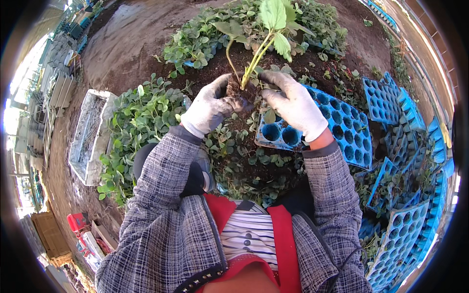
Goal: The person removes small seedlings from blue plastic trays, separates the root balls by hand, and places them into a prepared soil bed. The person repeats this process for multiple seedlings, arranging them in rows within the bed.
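My left hand, in a white knit glove with dirty fingers, is closed on the dark root ball of a strawberry seedling. The seedling stands upright, its stems and green leaves rising above the soil plug. My right hand, gloved too, is at the right side of the plug with its fingers curved; whether its fingertips touch the roots cannot be told. A blue plastic plug tray with round cells lies partly under my right hand.
Leafy seedlings stand at the left, beside a worn white foam box. More seedlings grow at the far side. Loose plants and dark soil lie before me. Blue trays are piled at the right, one tilted near me.
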Demonstrator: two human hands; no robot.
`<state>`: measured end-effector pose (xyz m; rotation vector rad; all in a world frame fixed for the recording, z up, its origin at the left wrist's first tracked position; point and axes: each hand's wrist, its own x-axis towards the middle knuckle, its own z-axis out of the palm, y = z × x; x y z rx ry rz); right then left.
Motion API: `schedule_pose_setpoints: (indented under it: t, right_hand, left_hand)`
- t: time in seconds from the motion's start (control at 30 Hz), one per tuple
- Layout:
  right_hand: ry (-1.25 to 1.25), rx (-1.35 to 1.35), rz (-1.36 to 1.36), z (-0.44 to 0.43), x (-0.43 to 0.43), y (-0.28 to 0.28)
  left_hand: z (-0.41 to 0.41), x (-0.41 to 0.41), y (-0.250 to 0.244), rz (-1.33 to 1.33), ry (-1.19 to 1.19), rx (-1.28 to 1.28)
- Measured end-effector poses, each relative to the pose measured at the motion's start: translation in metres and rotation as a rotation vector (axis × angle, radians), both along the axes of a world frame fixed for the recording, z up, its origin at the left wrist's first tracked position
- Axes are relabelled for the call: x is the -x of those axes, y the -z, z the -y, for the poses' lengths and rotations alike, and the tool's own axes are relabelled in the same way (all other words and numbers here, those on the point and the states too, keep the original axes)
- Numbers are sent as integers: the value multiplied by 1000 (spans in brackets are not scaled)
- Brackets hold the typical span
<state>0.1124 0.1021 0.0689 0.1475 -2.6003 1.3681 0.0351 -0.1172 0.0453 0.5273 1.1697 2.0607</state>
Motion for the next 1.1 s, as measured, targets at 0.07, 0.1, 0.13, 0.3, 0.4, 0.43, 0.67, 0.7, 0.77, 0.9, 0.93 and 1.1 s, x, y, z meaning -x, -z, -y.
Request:
schedule_pose_setpoints:
  t: [0.07, 0.1, 0.13, 0.3, 0.4, 0.43, 0.67, 0.7, 0.77, 0.9, 0.93, 1.1]
  right_hand:
    - [-129, 397, 147, 0, -1, -4]
    - [-186, 592, 223, 0, -3, -8]
    - [-273, 612, 319, -5, -2, -9]
    - [-566, 1094, 446, 1, -5, 3]
    - [-640, 1006, 352, 1, -1, 4]
    - [-602, 990, 350, -1, 0, 9]
    - [-381, 971, 349, 10, -9, -9]
    - [-382, 925, 343, 9, -8, -8]
    - [-383, 835, 330, 3, -5, -4]
    - [-248, 783, 258, 9, -7, -3]
    - [-311, 862, 168, 14, -7, -8]
    - [-466, 776, 399, -2, -11, -10]
  left_hand:
    - [5, -4, -3, 93, 136, -6]
    - [5, -7, -6, 143, 210, -12]
    - [7, -6, -6, 113, 290, 4]
    - [4, -20, -7, 301, 413, -60]
    - [3, -23, -5, 334, 429, -114]
    - [1, -24, -5, 340, 420, -133]
    - [4, -22, 0, 352, 280, -82]
    - [3, -22, 0, 354, 293, -101]
    - [-2, -25, 0, 357, 317, -141]
    - [0, -18, 5, 273, 243, -86]
    - [-1, -21, -1, 291, 187, -56]
    - [3, -21, 3, 356, 376, -82]
